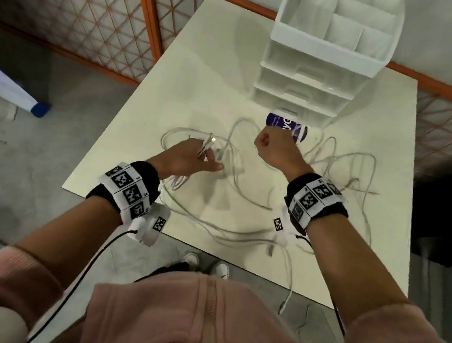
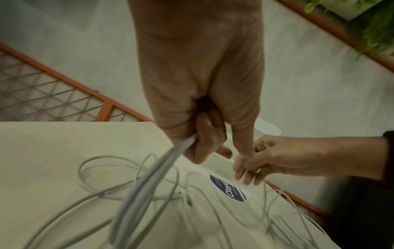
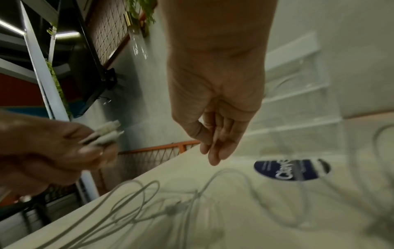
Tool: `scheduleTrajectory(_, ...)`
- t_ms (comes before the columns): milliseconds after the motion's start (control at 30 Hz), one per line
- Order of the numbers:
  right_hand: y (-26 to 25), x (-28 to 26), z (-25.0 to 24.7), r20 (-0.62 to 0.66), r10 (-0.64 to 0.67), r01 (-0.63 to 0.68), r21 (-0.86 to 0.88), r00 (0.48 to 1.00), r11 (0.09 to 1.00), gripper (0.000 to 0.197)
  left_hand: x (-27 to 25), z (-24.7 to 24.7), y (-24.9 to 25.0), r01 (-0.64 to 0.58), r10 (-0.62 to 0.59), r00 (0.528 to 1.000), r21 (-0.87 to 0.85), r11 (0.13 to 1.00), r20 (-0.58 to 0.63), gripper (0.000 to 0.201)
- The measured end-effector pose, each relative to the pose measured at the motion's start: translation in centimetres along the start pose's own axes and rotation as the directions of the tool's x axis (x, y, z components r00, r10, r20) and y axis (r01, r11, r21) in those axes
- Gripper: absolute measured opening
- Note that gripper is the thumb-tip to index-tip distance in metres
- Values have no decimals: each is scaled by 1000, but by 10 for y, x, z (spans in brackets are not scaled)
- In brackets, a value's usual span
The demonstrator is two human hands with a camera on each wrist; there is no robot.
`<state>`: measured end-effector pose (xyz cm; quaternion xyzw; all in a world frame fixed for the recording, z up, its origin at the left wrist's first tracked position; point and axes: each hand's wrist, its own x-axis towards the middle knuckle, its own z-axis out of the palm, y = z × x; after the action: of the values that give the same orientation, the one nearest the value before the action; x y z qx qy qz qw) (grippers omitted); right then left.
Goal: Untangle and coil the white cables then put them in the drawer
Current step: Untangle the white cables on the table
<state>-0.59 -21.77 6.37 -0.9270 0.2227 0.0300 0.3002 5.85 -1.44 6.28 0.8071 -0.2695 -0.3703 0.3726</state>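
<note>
Several white cables (image 1: 362, 155) lie tangled across the white table (image 1: 206, 52). My left hand (image 1: 189, 157) grips a bundle of cable ends (image 2: 149, 176) in its fist, and their plugs (image 3: 106, 134) stick out past the fingers. My right hand (image 1: 271, 148) hovers above the tangle, just in front of the white drawer unit (image 1: 303, 86). Its fingers (image 3: 213, 151) hang loosely, and no cable shows between them. The drawers look closed.
A round tub with a dark blue label (image 1: 286, 124) lies on the table in front of the drawer unit. One cable end (image 1: 285, 301) hangs over the table's near edge. An orange mesh fence (image 1: 94, 22) runs behind and to the left of the table.
</note>
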Motion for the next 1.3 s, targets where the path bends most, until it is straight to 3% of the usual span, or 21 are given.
scheduleTrajectory(167,-20,28,49,244,-202,206,10,949,979,20,6,-9,-10,68,-83,993,-172,983,-85,24)
scheduleTrajectory(300,-22,43,88,372,-267,342,-151,889,927,25,5,-14,-18,58,-85,991,-243,968,-100,21)
scheduleTrajectory(400,-16,48,99,310,-234,317,-250,921,915,16,4,-17,-20,39,-65,994,-262,964,-92,23)
scheduleTrajectory(567,-11,65,66,74,-91,91,-5,993,996,13,8,-23,-6,25,-49,996,-279,960,-78,18)
scheduleTrajectory(733,-3,83,8,-197,6,34,200,980,979,8,14,-30,22,-3,12,999,-277,961,33,33)
scheduleTrajectory(800,-5,78,-17,-179,11,42,292,984,955,11,20,-30,33,-39,41,999,-252,967,2,35)
scheduleTrajectory(900,-14,60,-54,4,-81,75,335,997,939,22,33,-24,46,-123,89,983,-221,968,-158,22)
scheduleTrajectory(1067,-31,33,-89,176,-240,170,341,955,924,27,45,-7,73,-286,232,932,-173,942,-278,24)
scheduleTrajectory(1167,-35,24,-96,149,-263,178,428,953,886,17,47,2,86,-353,316,919,-133,926,-238,25)
scheduleTrajectory(1300,-30,14,-99,22,-228,187,495,973,848,24,44,7,96,-341,310,938,-239,909,-158,34)
